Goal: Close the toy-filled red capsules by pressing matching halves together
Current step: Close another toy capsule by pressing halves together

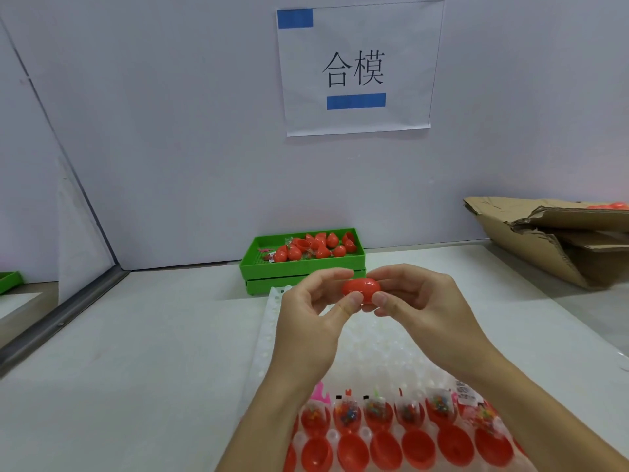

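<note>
A red capsule is held above the table between both hands, its two halves joined. My left hand grips its left end with thumb and fingers, and my right hand grips its right end. Below the hands lies a white dimpled tray. Near its front edge a row of red half shells filled with small toys stands, with a row of empty red half shells in front of it.
A green tray holding several red capsules and halves stands at the back against the wall. A torn cardboard box lies at the right. Another green tray's corner shows at the far left. A paper sign hangs on the wall.
</note>
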Motion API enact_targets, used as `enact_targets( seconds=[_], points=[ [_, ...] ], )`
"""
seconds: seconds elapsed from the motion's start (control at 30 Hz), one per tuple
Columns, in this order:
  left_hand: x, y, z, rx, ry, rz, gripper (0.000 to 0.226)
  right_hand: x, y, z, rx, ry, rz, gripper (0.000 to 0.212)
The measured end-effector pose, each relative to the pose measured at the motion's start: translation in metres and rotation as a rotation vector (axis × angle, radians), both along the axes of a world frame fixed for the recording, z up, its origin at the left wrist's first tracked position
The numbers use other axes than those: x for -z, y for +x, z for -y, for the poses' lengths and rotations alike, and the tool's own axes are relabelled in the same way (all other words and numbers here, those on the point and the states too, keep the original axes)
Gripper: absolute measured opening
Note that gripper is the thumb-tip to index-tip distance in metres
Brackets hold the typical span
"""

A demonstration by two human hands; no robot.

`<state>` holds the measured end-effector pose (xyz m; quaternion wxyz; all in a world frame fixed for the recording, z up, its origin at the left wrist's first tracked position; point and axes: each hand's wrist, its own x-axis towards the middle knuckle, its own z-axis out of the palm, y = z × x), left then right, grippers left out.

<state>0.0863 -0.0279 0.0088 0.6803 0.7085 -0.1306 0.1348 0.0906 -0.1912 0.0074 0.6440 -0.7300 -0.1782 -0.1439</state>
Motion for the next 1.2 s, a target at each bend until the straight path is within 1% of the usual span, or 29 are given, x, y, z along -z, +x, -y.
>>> enact_targets(
  seconds=[0.1,0.27,0.5,0.7,0.83,1.0,1.1,1.2],
  points=[
    [0.0,0.0,0.0,-0.011,0.015,-0.002,0.022,0.001,0.001,-0.003,0.021,0.019,0.013,0.02],
    [0.002,0.0,0.002,-0.103,0.062,0.004,0.03,0.004,0.001,-0.007,0.053,0.009,0.038,0.035],
    [0.002,-0.002,0.007,-0.144,0.092,0.031,0.035,0.002,0.0,-0.008,0.095,-0.045,0.082,0.04],
    [0.005,-0.001,0.01,-0.159,0.116,0.065,0.033,0.005,0.004,-0.01,0.107,-0.076,0.095,0.046],
    [0.008,0.001,0.01,-0.163,0.127,0.064,0.025,0.008,0.005,-0.01,0.099,-0.071,0.091,0.042],
    [0.007,0.0,0.01,-0.142,0.164,0.086,0.024,0.006,0.005,-0.01,0.086,-0.068,0.084,0.028],
    [0.004,0.001,0.007,-0.091,0.091,0.069,0.022,0.005,0.003,-0.01,0.079,-0.081,0.091,0.017],
    [0.003,0.001,0.004,-0.044,0.001,0.022,0.021,0.005,0.002,-0.01,0.073,-0.08,0.076,0.023]
  ],
)
